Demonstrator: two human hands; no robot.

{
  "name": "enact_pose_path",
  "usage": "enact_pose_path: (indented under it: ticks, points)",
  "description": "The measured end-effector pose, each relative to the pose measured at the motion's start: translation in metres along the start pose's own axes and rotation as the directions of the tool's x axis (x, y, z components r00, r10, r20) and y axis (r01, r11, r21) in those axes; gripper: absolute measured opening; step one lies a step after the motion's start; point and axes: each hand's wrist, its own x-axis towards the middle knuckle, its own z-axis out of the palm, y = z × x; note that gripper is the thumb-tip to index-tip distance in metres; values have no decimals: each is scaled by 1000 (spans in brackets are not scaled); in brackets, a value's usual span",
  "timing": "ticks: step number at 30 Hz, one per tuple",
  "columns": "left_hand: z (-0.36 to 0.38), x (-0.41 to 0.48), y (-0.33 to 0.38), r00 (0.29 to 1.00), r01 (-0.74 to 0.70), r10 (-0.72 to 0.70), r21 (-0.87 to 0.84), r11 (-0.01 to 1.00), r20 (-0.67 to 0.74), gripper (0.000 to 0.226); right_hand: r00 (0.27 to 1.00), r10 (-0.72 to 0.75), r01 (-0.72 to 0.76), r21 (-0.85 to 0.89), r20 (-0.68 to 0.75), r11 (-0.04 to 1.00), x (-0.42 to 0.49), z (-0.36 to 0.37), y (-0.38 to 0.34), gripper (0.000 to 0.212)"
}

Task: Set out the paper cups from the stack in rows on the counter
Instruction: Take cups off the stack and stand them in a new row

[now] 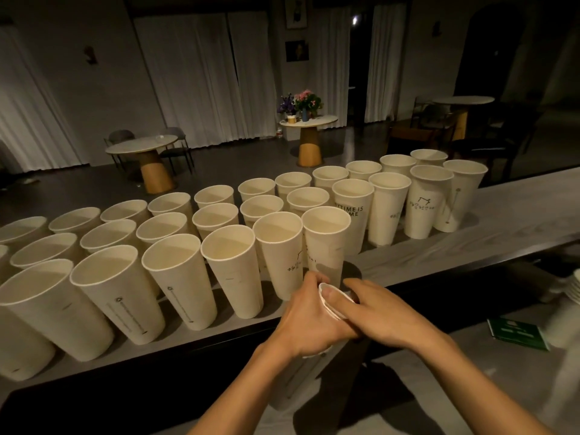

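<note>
Several tall white paper cups stand upright in three rows on the grey counter [470, 255]; the front row ends on the right at a cup [326, 243] just beyond my hands. My left hand [309, 321] grips a stack of cups [332, 304] whose rims show between my fingers, while the stack's lower part [295, 381] hangs below my wrist. My right hand [383, 312] lies against the stack's top rim, its thumb at the topmost cup's edge. Both hands hover over the counter's dark front edge.
A green card [518, 332] lies on the lower worktop to the right, next to a blurred white pile [574, 290] at the frame edge. Bare counter stretches right of the front row. Round tables [141, 144], chairs and flowers [301, 102] stand in the room beyond.
</note>
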Motion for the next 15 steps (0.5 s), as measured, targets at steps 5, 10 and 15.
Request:
enact_pose_path:
  ticks: [5, 10, 15]
  points:
    - [4, -4, 5, 1000, -20, 19, -72, 997, -25, 80, 996, -19, 14, -56, -92, 998, -7, -1, -1, 62]
    - [14, -6, 4, 994, -84, 69, -186, 979, -89, 74, 987, -86, 64, -159, -136, 985, -9, -5, -2, 51]
    - [15, 0, 3, 995, -96, 99, -178, 979, 8, 80, 988, -133, 108, -249, -83, 962, -13, -11, 2, 54]
